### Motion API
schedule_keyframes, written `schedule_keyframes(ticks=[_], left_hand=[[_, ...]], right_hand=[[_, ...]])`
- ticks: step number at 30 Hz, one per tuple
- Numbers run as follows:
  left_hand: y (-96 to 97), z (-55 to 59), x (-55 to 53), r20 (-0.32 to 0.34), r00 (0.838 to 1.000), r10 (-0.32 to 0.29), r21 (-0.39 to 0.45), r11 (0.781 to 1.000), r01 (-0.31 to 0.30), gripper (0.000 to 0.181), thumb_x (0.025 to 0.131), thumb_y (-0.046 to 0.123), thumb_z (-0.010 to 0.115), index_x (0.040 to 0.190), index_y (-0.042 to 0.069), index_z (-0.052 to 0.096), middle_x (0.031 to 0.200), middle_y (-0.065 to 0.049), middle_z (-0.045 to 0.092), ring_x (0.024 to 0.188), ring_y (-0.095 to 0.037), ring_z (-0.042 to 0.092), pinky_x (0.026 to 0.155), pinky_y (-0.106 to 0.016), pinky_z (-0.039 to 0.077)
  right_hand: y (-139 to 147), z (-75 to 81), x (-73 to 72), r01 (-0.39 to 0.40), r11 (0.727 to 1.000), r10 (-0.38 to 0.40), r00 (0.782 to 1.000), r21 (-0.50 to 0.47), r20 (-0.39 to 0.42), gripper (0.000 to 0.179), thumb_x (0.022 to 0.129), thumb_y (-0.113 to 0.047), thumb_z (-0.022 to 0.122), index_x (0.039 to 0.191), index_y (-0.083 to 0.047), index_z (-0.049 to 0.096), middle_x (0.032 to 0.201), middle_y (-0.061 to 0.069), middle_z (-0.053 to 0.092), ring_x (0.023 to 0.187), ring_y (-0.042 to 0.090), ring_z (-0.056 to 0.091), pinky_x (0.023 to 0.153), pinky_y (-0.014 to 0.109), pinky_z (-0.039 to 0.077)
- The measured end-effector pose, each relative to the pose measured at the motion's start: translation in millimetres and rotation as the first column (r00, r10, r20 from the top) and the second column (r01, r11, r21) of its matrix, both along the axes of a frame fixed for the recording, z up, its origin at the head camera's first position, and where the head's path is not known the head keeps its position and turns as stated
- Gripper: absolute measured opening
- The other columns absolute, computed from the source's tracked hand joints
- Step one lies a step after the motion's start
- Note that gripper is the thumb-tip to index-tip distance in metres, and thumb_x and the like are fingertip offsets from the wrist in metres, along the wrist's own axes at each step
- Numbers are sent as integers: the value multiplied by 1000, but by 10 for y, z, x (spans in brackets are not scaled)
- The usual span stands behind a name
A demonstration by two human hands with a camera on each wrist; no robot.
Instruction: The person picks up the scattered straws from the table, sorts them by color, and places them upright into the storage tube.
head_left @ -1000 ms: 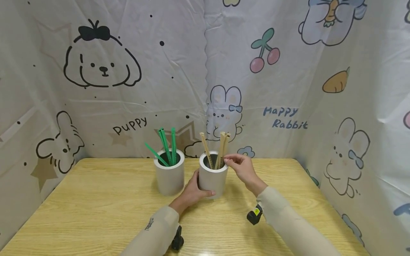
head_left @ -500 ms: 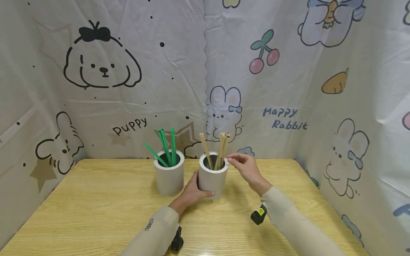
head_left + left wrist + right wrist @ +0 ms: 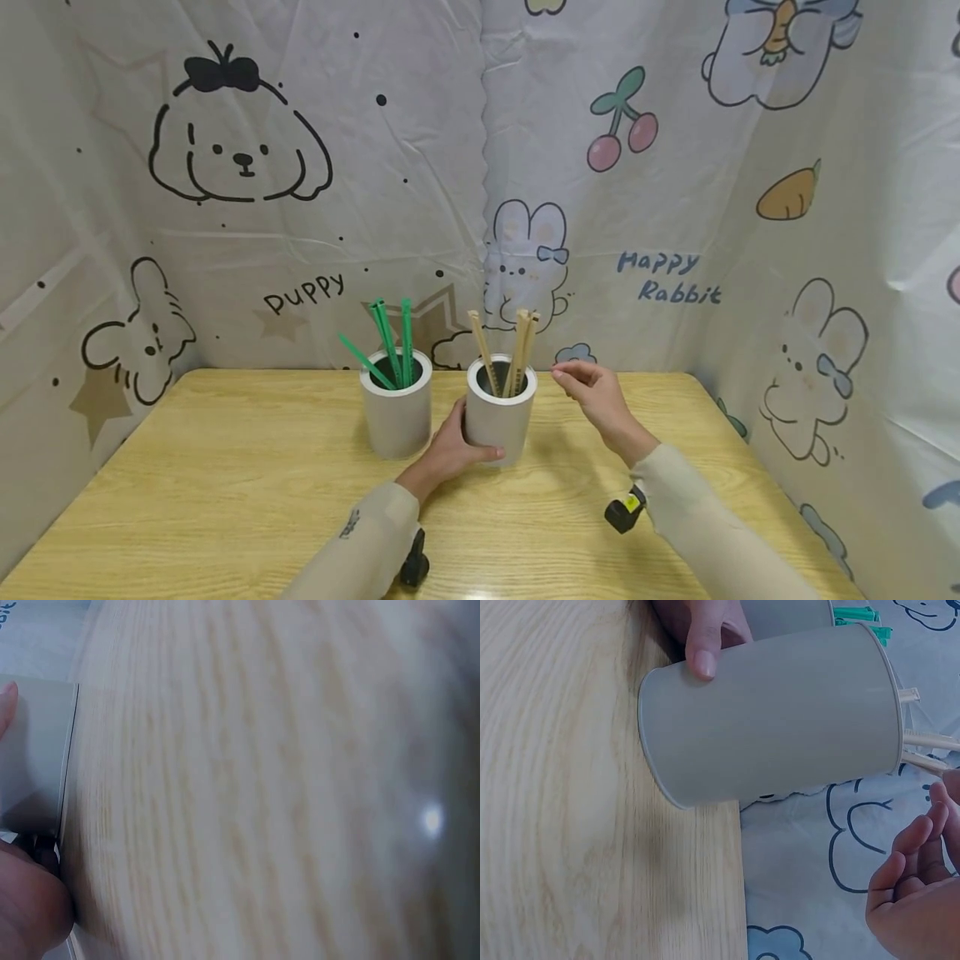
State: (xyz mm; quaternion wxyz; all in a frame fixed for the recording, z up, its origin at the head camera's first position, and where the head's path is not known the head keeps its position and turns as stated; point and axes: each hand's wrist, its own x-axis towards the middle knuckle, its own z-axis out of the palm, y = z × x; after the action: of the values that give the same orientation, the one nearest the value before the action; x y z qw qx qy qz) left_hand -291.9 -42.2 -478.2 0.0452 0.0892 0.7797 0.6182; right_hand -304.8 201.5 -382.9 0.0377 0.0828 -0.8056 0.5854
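Note:
My left hand grips a white cylindrical holder low on its left side, thumb across the front. Several tan paper-wrapped straws stand in this holder, leaning at differing angles. Just right of its rim, my right hand is held in the air, fingers loosely curled, with nothing visible between them. The right wrist view shows the holder from the side, the left thumb on its wall and the right hand near the straw ends. In the left wrist view only part of the holder shows.
A matching white holder with several green straws stands to the left, close to my left hand. Both are on a wood-grain table. A cartoon-printed cloth hangs behind the table and along its sides.
My right hand has drawn away from the tan straws and the rim, moving to the right. The left hand and both holders have stayed where they were.

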Motion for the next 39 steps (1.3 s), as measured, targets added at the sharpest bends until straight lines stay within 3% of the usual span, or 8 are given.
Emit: schedule_keyframes(ticks=[8,13,20,25,33,39], left_hand=[[-1,-5,-16,8,1000,4,-2,1000,-4,108,75,16,90,159,12,24,159,-17,40,143,-40,42,119,-59,32],[4,-11,-29,0,1000,-12,6,1000,12,108,75,15,89,160,10,22,159,-18,39,143,-41,42,119,-60,32],[4,-18,-31,1,1000,-5,-11,1000,5,107,76,17,90,159,10,23,159,-18,39,144,-40,42,120,-59,32],[5,-20,-21,-1,1000,-7,-20,1000,7,108,76,18,90,160,10,22,159,-18,39,143,-41,42,120,-59,32],[11,-27,-6,-23,999,-31,-50,998,30,109,78,24,88,161,11,18,159,-17,39,143,-40,43,118,-60,34],[-2,-1,8,-34,999,-36,-47,998,34,110,78,22,88,161,9,17,159,-19,38,143,-41,42,119,-60,33]], right_hand=[[139,-25,71,-5,999,5,1000,40,-1,35,101,-21,62,122,7,66,92,-9,65,80,8,54,74,20,48],[272,-83,146,-5,995,0,999,96,48,35,102,-23,61,124,4,66,95,-6,65,81,9,53,74,21,47],[406,-232,240,-88,982,76,994,166,77,33,101,-22,62,120,4,68,93,-8,64,80,9,53,70,23,47],[453,-313,292,-107,974,89,991,199,96,33,102,-21,61,121,5,67,93,-8,65,78,7,52,67,23,44],[456,-388,330,-167,962,147,983,214,106,34,101,-20,62,120,7,67,112,18,69,79,8,55,65,24,45],[439,-403,312,-226,945,209,973,238,96,33,101,-19,62,120,9,67,115,25,68,76,6,55,65,23,45]])
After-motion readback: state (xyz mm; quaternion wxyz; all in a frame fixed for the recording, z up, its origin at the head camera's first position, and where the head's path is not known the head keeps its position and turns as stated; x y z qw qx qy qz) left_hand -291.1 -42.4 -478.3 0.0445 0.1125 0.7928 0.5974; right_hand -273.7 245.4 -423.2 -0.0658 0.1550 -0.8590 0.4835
